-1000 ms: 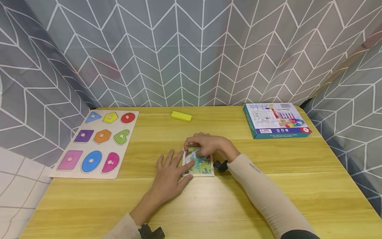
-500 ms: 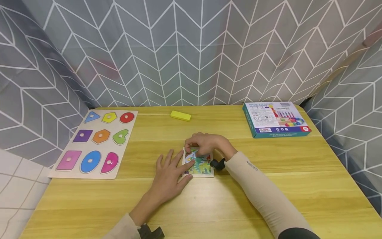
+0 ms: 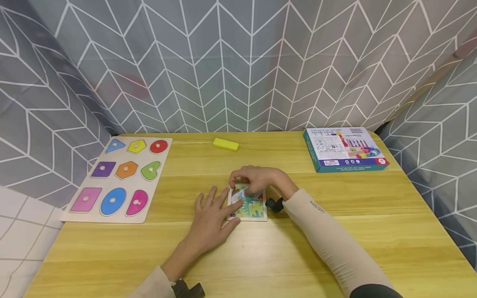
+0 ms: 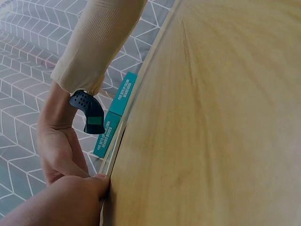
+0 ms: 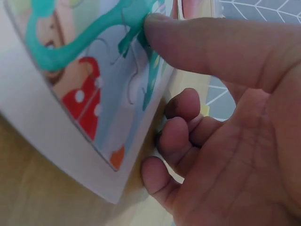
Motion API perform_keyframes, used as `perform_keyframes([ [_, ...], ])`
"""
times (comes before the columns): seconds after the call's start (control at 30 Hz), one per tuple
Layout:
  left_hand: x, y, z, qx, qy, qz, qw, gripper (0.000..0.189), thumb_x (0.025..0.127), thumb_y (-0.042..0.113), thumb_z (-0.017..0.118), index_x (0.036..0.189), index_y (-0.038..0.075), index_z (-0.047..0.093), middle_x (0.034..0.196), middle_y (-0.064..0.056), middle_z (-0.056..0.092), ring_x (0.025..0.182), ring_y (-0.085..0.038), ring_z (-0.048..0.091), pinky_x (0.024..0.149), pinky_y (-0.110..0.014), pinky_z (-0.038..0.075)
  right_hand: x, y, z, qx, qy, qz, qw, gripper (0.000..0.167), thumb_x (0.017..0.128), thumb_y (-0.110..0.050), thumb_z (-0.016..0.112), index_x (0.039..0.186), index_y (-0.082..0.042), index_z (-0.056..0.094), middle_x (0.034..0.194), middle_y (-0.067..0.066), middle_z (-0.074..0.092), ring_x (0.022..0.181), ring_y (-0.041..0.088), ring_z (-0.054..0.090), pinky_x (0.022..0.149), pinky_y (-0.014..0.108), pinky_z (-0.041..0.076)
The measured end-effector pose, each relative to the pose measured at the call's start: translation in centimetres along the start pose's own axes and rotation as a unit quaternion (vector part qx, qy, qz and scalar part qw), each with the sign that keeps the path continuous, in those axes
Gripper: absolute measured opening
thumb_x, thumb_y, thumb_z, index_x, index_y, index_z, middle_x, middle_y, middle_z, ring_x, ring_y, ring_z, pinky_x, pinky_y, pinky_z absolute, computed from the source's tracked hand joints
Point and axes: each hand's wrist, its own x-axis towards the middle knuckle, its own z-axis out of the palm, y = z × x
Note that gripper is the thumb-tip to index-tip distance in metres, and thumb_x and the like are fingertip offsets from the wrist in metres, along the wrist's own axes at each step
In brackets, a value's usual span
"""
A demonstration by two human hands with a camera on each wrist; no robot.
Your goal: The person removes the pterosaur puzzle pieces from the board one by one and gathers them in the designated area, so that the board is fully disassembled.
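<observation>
A small framed jigsaw puzzle [image 3: 257, 211] with a dinosaur picture lies on the table in the head view. My left hand [image 3: 209, 223] rests beside it with spread fingers, index finger reaching over the picture and thumb by the near edge. Arched over the far side is my right hand [image 3: 257, 178], its curled index finger at the far left corner. Up close in the right wrist view, the thumb [image 5: 188, 44] of this hand touches the puzzle face [image 5: 110, 70], while other fingers curl beside the frame's edge. The right hand covers part of the picture.
A wooden shape board [image 3: 156, 182] with colourful knobbed pieces lies on the left. At the back is a yellow block [image 3: 225, 144]. A teal and white toy box [image 3: 344, 149] sits back right. Grey patterned curtains [image 3: 238, 62] surround the wooden table [image 3: 298, 256].
My right wrist has swayed slightly left and then back right, the fingers staying at the puzzle's far side. The left hand keeps its place.
</observation>
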Motion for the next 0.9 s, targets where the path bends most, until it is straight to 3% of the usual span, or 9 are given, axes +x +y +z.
perform_keyframes([
  [0.17,0.02,0.04,-0.09,0.006,-0.005,-0.003,1.0,0.044,0.099,0.046,0.058,0.142,0.037,0.06,0.162,-0.01,0.042,0.151,-0.047,0.029,0.114,-0.075,0.016,0.17,-0.06,-0.27,0.02,-0.011,-0.03,0.9993,0.037,0.084,-0.001,0.071,0.115,-0.02,0.063,0.078,0.0,0.047,0.07,0.013,0.045,0.066,0.024,0.043],
  [0.23,0.03,0.07,-0.14,0.003,-0.007,-0.006,1.0,0.044,0.098,0.044,0.057,0.141,0.036,0.06,0.163,-0.01,0.041,0.152,-0.047,0.029,0.114,-0.074,0.015,0.18,-0.11,-0.35,0.03,-0.015,-0.031,0.9989,0.036,0.084,-0.001,0.072,0.115,-0.019,0.063,0.075,0.0,0.045,0.068,0.012,0.043,0.064,0.023,0.041],
  [0.43,0.05,0.08,-0.15,-0.016,-0.009,-0.016,0.9997,0.044,0.094,0.038,0.057,0.138,0.035,0.061,0.164,-0.006,0.038,0.153,-0.046,0.027,0.115,-0.074,0.013,0.07,-0.49,-0.37,0.035,-0.018,-0.008,0.9992,0.037,0.084,-0.002,0.077,0.112,-0.022,0.063,0.097,0.002,0.054,0.085,0.016,0.047,0.074,0.027,0.042],
  [0.9,-0.08,-0.01,-0.17,-0.017,-0.003,-0.006,0.9998,0.045,0.095,0.037,0.057,0.14,0.035,0.062,0.164,-0.009,0.039,0.153,-0.047,0.026,0.115,-0.075,0.012,0.25,-0.52,-0.47,0.054,-0.027,-0.001,0.9982,0.036,0.084,0.0,0.078,0.11,-0.02,0.063,0.114,0.001,0.059,0.101,0.018,0.05,0.086,0.03,0.047],
])
